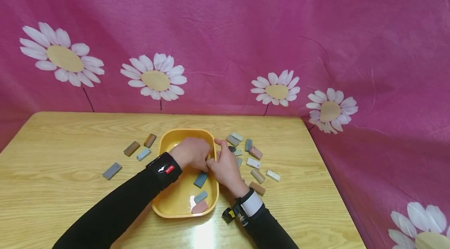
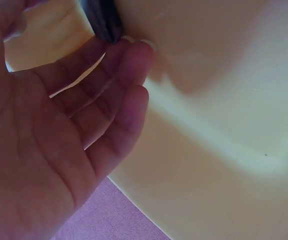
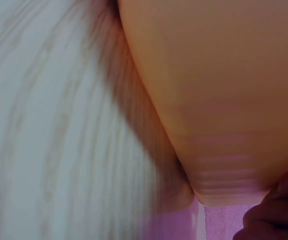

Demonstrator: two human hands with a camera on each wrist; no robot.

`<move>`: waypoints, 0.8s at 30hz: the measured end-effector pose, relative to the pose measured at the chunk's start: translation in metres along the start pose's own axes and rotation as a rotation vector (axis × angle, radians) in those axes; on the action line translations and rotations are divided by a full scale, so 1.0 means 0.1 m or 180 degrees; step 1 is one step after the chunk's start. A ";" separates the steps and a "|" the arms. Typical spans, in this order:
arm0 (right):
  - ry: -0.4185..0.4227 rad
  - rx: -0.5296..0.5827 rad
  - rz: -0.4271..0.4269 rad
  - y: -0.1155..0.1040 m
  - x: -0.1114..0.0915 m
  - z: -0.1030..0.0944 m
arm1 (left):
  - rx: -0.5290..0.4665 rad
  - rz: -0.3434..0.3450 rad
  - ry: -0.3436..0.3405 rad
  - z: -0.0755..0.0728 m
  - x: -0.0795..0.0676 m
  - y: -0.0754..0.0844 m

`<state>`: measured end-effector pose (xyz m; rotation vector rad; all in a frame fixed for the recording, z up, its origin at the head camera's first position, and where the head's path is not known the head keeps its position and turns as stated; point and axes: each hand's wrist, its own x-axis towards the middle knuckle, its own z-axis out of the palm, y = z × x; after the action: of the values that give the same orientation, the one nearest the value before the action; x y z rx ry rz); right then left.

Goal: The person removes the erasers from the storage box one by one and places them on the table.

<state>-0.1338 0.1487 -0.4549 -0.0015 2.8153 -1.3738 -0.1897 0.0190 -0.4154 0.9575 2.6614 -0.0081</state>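
Note:
A yellow plastic basin (image 1: 168, 206) stands on the table. My left hand (image 1: 191, 153) reaches down into it near the right wall. In the left wrist view, the fingers of that hand touch a dark, narrow block (image 2: 103, 21); the thumb is mostly out of sight. My right hand (image 1: 227, 168) grips the basin's right rim, its thumb over the edge beside the left hand. On the basin floor lie a dark blue-grey block (image 1: 200, 179), a grey-green block (image 1: 200, 196) and a pinkish block (image 1: 200, 207). The right wrist view shows the basin's outer wall (image 3: 219, 100) up close.
Several small blocks lie right of the basin, among them a white block (image 1: 253, 163), a reddish block (image 1: 256, 152) and a brown block (image 1: 257, 188). To the left are a grey block (image 1: 112, 171), a brown block (image 1: 131, 148) and others. A pink flowered cloth (image 1: 225, 38) hangs behind the table.

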 end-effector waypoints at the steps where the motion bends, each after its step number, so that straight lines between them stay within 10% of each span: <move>1: -0.0012 0.0017 0.0006 0.00 0.00 0.01 | 0.0000 0.0001 0.0021 0.00 -0.02 -0.01; 16: 0.0026 0.0074 -0.0051 0.00 0.00 0.02 | -0.0047 -0.0170 0.0630 -0.50 -0.91 -0.40; 24: 0.0060 0.0097 -0.0096 0.01 -0.02 0.00 | -0.0237 -0.0553 0.0793 -0.27 -1.51 -0.78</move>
<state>-0.1316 0.1493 -0.4561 -0.0309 2.8206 -1.4302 -0.1362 -0.1321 -0.3535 0.7439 2.9418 0.1818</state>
